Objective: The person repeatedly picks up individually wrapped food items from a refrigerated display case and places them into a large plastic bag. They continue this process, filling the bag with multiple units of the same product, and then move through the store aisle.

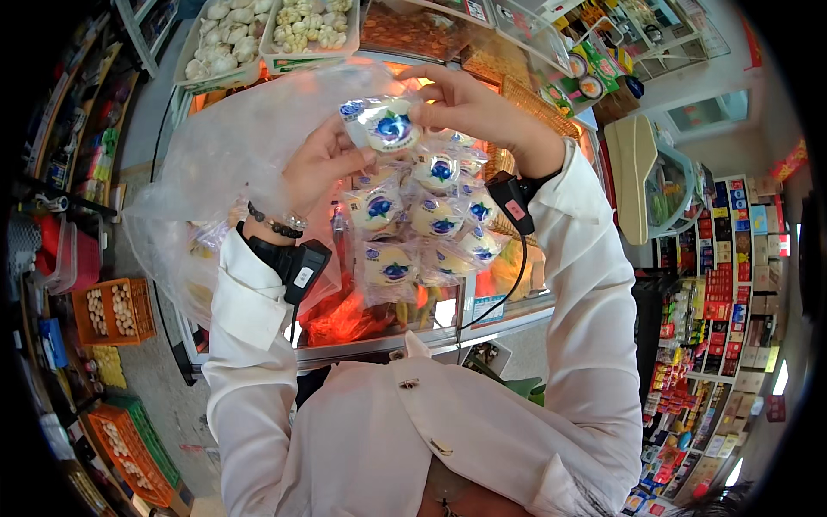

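Between my two hands is a wrapped round cake point(386, 126) in a plastic packet with a blueberry picture. My left hand point(323, 158) holds its lower left edge, thumb in front. The thumb and fingers of my right hand point(462, 103) pinch its right edge. Right below it, similar wrapped cakes point(436, 216) are piled in rows on a glass-topped display case point(381, 352). A large translucent plastic bag point(226, 136) spreads around my left hand and wrist. More packets show faintly through its lower left part.
Behind the case top stand tubs of garlic bulbs point(226, 45) and peeled garlic point(310, 29). A wicker basket point(526, 106) lies beyond my right forearm. Orange crates of eggs point(113, 310) are on the left floor. Stocked shelves point(723, 291) line the right side.
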Tool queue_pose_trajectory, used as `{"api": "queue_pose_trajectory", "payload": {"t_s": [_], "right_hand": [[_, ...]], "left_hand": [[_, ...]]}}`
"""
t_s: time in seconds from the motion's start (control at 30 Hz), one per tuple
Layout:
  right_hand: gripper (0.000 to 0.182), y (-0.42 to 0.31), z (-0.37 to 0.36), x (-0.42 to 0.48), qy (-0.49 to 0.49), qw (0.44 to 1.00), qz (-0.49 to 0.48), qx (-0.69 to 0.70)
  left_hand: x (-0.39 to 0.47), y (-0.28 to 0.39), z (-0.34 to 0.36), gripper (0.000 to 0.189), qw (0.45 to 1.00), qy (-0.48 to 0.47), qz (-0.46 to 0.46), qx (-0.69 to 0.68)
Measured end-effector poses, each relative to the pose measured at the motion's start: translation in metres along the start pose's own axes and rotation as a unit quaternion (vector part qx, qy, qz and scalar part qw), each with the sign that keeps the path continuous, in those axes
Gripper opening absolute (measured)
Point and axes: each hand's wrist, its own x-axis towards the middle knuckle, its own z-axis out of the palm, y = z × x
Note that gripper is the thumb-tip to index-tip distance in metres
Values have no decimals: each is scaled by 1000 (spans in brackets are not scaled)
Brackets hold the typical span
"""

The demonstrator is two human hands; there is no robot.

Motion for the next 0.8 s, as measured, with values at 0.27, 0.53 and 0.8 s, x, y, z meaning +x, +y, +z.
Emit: {"api": "queue_pose_trajectory", "payload": {"t_s": [0.27, 0.53, 0.8], "right_hand": [[38, 30, 10, 34, 37, 986, -32, -159], [37, 74, 17, 51, 110, 991, 10, -71], [27, 81, 24, 57, -48, 986, 122, -103]], "left_hand": [[-1, -14, -2, 36, 988, 86, 8, 127], [-39, -66, 25, 35, 781, 165, 211, 564], [-40, -71, 19, 39, 796, 87, 243, 548]]}}
